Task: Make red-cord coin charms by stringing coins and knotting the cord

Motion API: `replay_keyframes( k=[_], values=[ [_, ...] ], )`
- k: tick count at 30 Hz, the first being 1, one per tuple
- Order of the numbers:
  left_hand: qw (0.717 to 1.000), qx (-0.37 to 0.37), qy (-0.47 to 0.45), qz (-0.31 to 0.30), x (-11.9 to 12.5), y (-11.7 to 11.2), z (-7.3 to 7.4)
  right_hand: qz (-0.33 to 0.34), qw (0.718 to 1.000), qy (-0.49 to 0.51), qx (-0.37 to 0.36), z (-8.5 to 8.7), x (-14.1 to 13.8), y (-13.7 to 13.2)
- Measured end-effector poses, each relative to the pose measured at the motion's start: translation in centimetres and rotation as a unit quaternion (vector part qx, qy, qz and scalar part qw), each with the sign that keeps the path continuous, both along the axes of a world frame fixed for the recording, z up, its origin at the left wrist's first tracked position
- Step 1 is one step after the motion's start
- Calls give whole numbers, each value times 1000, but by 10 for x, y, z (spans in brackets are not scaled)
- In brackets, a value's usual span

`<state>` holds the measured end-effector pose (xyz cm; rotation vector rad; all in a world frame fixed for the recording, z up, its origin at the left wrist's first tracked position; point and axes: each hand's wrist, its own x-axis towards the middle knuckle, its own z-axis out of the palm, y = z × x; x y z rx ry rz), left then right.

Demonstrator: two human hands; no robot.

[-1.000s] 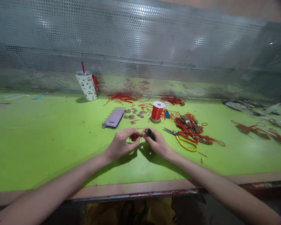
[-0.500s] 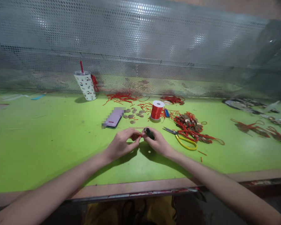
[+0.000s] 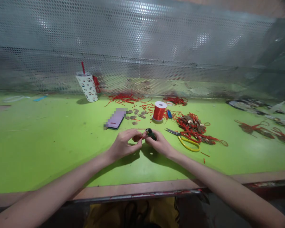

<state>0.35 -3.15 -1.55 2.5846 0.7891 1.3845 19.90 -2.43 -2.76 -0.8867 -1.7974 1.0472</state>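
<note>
My left hand [image 3: 123, 143] is closed, pinching a small piece of red cord [image 3: 138, 138] between thumb and fingers; most of it is hidden. Wrapped in my right hand [image 3: 160, 145] is a dark green lighter [image 3: 151, 134], its metal end pointing left. The fingertips of both hands nearly meet over the table, right at the red cord. Beyond them lie several loose bronze coins [image 3: 133, 117] and an upright spool of red cord [image 3: 159, 112]. Scissors with yellow and red handles [image 3: 188, 144] rest just right of my right hand.
A phone [image 3: 117, 119] lies behind my left hand. A patterned tumbler [image 3: 88, 88] with a straw stands farther back. Red cord pieces [image 3: 123, 98] and a pile of corded coins [image 3: 192, 124] lie on the green table [image 3: 49, 152]. A perforated metal panel [image 3: 137, 47] rises behind.
The lighter has tilted slightly in my right hand, and a little more red shows within my left fingers. Both hands stay in nearly the same place.
</note>
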Motion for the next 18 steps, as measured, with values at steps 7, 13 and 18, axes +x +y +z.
replay_keyframes(
  k=[7, 13, 18],
  values=[
    [1000, -9, -25, 7, 0, -3, 5, -44, 999, -12, 10, 11, 7, -5],
    [999, -13, -33, 28, -3, -2, 5, -45, 996, -70, 37, 13, 10, -3],
    [999, 5, -29, 37, -5, -3, 8, -49, 993, -96, 52, 11, 11, -2]
  ],
)
